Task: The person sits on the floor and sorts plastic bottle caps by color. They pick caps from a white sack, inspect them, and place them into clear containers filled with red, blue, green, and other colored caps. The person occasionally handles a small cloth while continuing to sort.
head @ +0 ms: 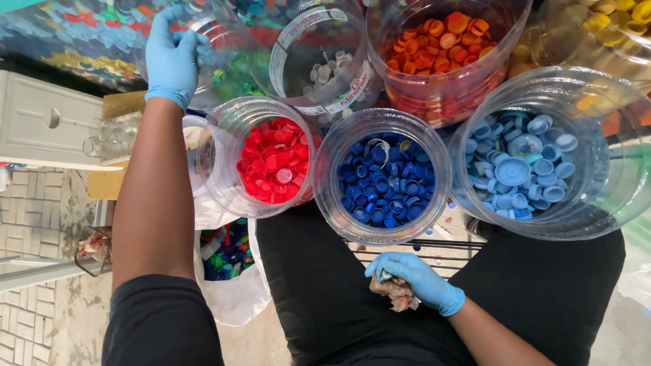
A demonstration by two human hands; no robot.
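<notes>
My left hand (171,57), in a blue glove, reaches far forward over the rim of a clear jar (224,41) at the upper left, fingers curled at its edge; whether it holds anything I cannot tell. My right hand (413,278), also gloved in blue, rests on my lap in black trousers and is closed on a crumpled brownish rag (397,293), with a small pale cap at its fingertips. Straight ahead stand clear jars of sorted bottle caps: red (274,163), dark blue (386,179), light blue (519,166), orange (441,44) and white (325,68).
A white plastic bag (237,291) with mixed coloured caps sits by my left knee. A jar of yellow caps (603,27) stands at the upper right. A white cabinet (47,122) and small glass jars (112,139) are on the left, above a tiled floor.
</notes>
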